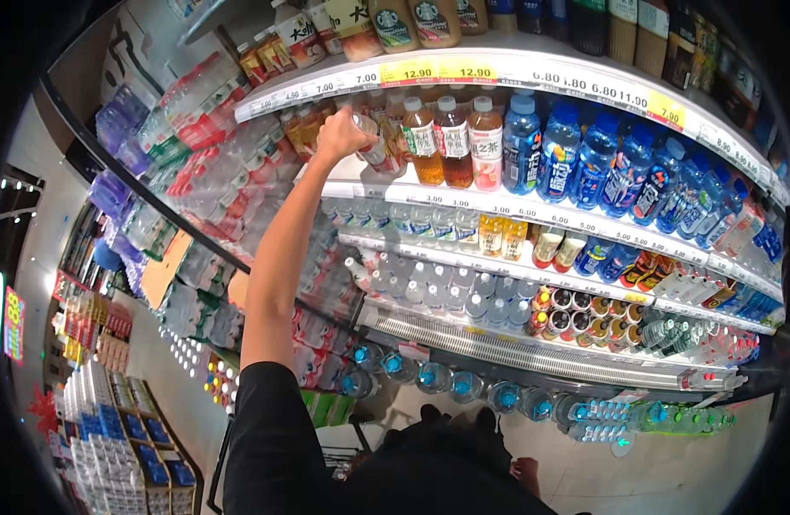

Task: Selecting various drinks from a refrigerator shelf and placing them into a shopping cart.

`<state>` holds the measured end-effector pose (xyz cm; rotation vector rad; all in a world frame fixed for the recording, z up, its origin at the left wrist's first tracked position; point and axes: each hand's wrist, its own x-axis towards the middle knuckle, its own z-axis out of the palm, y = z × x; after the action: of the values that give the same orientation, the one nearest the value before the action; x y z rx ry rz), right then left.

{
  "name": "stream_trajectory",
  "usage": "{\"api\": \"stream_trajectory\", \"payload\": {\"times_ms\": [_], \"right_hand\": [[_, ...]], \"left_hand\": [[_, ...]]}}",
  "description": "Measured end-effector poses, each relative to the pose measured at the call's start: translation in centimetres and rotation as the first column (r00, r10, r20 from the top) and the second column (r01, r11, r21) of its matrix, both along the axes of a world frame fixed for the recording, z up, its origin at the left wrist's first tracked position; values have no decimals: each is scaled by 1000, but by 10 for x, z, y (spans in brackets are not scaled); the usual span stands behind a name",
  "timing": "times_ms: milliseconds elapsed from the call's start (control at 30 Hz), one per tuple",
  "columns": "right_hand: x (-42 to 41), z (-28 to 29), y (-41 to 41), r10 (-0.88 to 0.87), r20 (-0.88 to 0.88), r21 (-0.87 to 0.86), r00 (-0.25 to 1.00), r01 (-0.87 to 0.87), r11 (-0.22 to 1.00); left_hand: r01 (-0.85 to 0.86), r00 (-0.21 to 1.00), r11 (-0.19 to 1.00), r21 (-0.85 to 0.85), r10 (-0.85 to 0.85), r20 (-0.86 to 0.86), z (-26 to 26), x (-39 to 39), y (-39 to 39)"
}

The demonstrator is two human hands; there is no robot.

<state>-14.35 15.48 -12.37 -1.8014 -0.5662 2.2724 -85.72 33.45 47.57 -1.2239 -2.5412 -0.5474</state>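
Observation:
My left hand (343,136) reaches up into an upper shelf of a drinks cooler and is closed around a tilted clear plastic bottle (374,147) near its neck. Just right of it stand tea bottles (421,140) with white caps, and beyond them a row of blue-capped drink bottles (558,154). Small amber bottles (300,136) stand to the left of the hand. Low in the view, beside my dark clothing, my right hand (518,468) hangs partly seen; its fingers are not clear.
White shelf edges (433,195) with price strips curve across the cooler. Large water jugs (462,385) line the floor along its base. Shrink-wrapped bottle packs (205,103) are stacked at the left beyond a dark frame edge. Part of a shopping cart (343,444) is near my legs.

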Motion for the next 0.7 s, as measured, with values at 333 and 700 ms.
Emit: {"api": "stream_trajectory", "payload": {"times_ms": [333, 700], "right_hand": [[-58, 80, -29, 201, 348, 222, 916, -289, 931], [-66, 89, 1, 67, 270, 150, 961, -111, 982]], "left_hand": [[91, 984, 995, -40, -84, 159, -19, -39, 41], [269, 944, 962, 37, -271, 190, -34, -60, 52]]}}
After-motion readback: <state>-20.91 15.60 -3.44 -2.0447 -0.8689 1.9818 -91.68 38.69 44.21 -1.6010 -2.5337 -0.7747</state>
